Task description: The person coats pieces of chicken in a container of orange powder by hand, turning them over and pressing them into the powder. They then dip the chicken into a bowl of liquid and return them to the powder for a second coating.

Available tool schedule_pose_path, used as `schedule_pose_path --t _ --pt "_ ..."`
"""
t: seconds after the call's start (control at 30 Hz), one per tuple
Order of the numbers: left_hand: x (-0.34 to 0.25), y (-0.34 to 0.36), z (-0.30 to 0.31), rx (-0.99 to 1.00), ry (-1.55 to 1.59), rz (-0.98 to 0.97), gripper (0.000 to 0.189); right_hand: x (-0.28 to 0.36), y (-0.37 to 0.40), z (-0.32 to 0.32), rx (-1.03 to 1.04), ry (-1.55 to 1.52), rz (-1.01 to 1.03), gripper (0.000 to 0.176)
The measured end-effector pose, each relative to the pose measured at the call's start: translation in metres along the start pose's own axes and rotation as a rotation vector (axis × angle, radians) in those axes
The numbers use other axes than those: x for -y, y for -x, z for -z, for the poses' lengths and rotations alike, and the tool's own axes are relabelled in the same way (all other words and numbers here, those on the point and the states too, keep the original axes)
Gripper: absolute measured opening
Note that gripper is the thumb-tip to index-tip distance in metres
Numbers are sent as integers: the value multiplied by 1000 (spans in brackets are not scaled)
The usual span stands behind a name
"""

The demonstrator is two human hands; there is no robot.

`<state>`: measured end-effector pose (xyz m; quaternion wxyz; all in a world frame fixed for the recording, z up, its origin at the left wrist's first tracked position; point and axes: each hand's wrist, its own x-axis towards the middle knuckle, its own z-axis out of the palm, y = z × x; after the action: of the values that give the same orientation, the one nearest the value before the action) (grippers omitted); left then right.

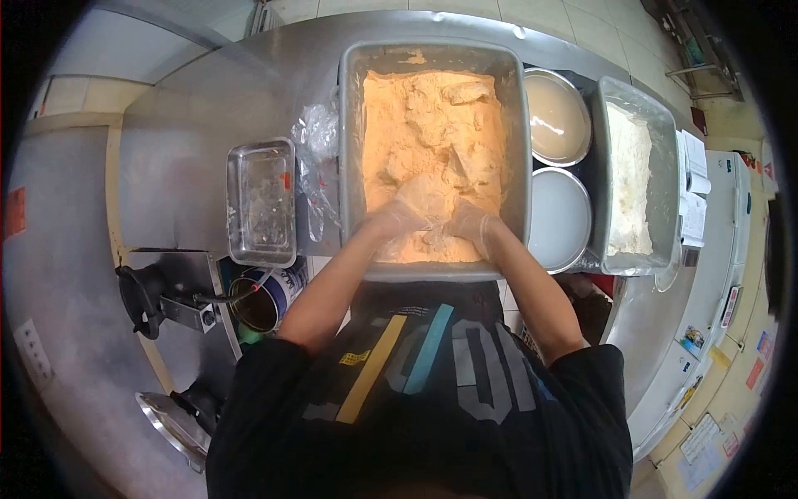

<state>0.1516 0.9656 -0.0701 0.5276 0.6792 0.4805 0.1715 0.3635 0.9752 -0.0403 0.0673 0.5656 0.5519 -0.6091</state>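
Observation:
A deep grey tub [352, 125] holds orange breading powder [386, 100]. Several lumpy coated pieces [470, 164] lie half buried in it; their kind does not show under the coating. My left hand [409, 213], in a clear powder-dusted glove, reaches into the near half of the tub. Beside it my right hand [470, 223], gloved the same way, is pushed down into the powder. A small coated lump [435, 236] sits between the two hands. Powder covers the fingers of both hands, so their grip is hidden.
Right of the tub stand a round pan of tan liquid [559, 116], a round pan of whitish liquid [561, 218] and a bin of white flour [628, 179]. To the left are crumpled plastic wrap [317, 137] and a metal tray [262, 204]. Below it is an open can [264, 303].

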Motion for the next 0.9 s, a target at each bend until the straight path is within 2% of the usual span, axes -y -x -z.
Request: schedule_pose_path --t 0.03,0.07,0.13,0.23,0.3,0.33,0.4,0.47,0.57,0.6,0.7,0.77,0.8,0.83,0.9 --pt "-7 -1 7 -13 -42 114 78 18 13 8 -31 25 -12 89" --pt "-15 -2 14 -21 -83 228 77 28 23 12 -128 48 -35 82" --pt "-73 -6 62 106 -340 674 77 41 33 16 -321 86 -79 68" --pt "-101 -25 96 64 -334 716 82 31 14 41 -384 166 46 49" --pt "-119 -53 110 -207 -215 755 82 59 17 76 -462 257 98 48" --pt "-100 -69 119 -181 -292 577 79 60 2 94 -509 348 134 50" --pt "-52 -115 128 -242 -361 374 70 62 -29 128 -642 480 158 56" --pt "-23 -161 128 -418 -346 325 60 68 -54 152 -814 561 134 65" --pt "-24 -187 132 -526 -343 315 50 68 -96 175 -859 603 104 77" --pt "-8 -200 129 -499 -156 306 51 85 -91 183 -719 434 -12 93" --pt "11 -211 119 -386 345 356 61 75 -111 182 -567 -101 -11 100" --pt "-51 -178 109 -296 599 474 73 74 -125 175 -557 33 12 104" --pt "-30 -183 103 -191 534 482 80 71 -129 171 -551 106 23 106" --pt "-26 -182 103 -86 465 482 87 67 -129 169 -453 32 47 107" --pt "-40 -165 87 3 556 719 92 56 -124 164 -275 -123 98 108"
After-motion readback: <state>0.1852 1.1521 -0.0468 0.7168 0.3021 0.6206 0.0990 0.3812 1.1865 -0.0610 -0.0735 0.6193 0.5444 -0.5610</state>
